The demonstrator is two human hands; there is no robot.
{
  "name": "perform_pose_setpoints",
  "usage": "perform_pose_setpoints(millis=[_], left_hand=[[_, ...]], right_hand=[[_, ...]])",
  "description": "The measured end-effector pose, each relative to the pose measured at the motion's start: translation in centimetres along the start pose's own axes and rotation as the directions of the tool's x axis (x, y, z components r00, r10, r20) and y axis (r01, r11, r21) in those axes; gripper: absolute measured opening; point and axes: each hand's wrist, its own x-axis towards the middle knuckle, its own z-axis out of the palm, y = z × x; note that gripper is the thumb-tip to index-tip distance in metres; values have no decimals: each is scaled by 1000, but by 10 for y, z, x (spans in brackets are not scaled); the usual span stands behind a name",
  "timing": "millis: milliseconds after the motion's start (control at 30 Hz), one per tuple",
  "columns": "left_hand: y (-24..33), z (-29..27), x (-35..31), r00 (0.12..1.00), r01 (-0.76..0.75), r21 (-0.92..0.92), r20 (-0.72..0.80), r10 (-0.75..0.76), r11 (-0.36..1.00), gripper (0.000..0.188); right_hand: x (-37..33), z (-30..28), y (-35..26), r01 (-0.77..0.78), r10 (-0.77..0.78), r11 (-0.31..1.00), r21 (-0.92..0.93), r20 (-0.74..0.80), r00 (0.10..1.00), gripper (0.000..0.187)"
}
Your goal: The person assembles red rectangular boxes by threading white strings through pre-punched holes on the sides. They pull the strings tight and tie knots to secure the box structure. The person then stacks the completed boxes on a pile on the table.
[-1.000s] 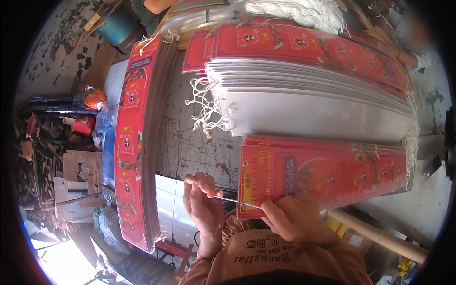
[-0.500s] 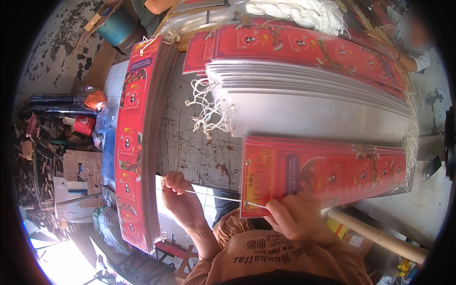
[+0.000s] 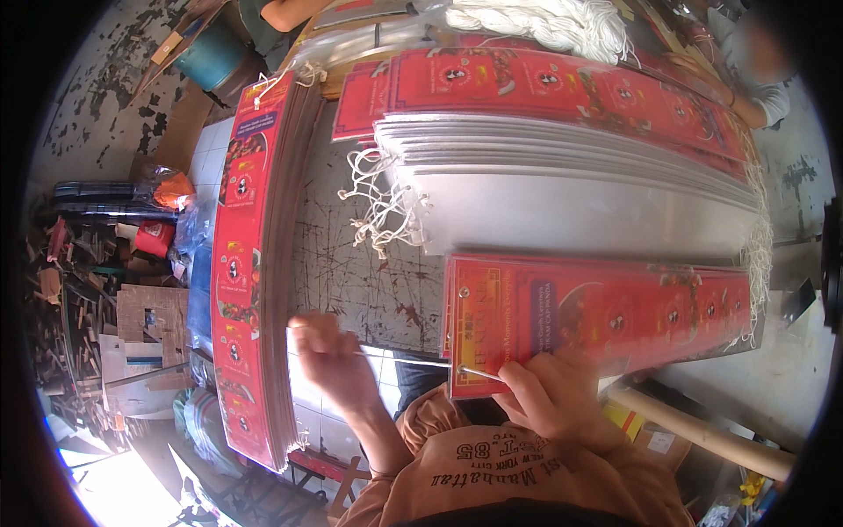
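Observation:
A white string (image 3: 406,361) runs taut from my left hand to a hole near the lower left corner of the top red printed strip (image 3: 575,294). My left hand (image 3: 334,364), smeared by motion, is closed on one end of it, off the table's front edge. Beside that hole, my right hand (image 3: 551,393) is closed on the string's other end, which lies over the strip's face. Its fingers rest at the lower edge of this pile of strips. Another hole, without string, shows at the strip's upper left corner.
A tall stack of red strips (image 3: 246,263) stands along the table's left side. Behind my pile lie strips with pale backs up (image 3: 580,206) and knotted strings (image 3: 378,202). A white yarn hank (image 3: 544,26) sits at the back. Another person's arm (image 3: 746,110) is at far right.
My left hand has moved slightly, blurring, with the string still stretched from it. My right hand has shifted a little to the right along the strip's lower edge.

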Motion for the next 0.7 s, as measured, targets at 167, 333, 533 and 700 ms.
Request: perform_pose_setpoints(millis=[167,333,533,700], left_hand=[[-29,7,-27,826,306,450,313,-469,839,61],[-32,17,-39,691,353,601,349,-633,717,97],[-25,16,-38,676,252,606,448,-585,755,92],[-22,15,-39,658,299,542,479,-581,785,78]], right_hand=[[2,-2,0,39,-39,999,-2,77,996,20],[-5,3,-2,51,-49,999,-12,136,990,19],[-4,3,-2,48,-47,999,0,158,986,20],[-4,4,-1,62,-62,998,1,136,989,21]])
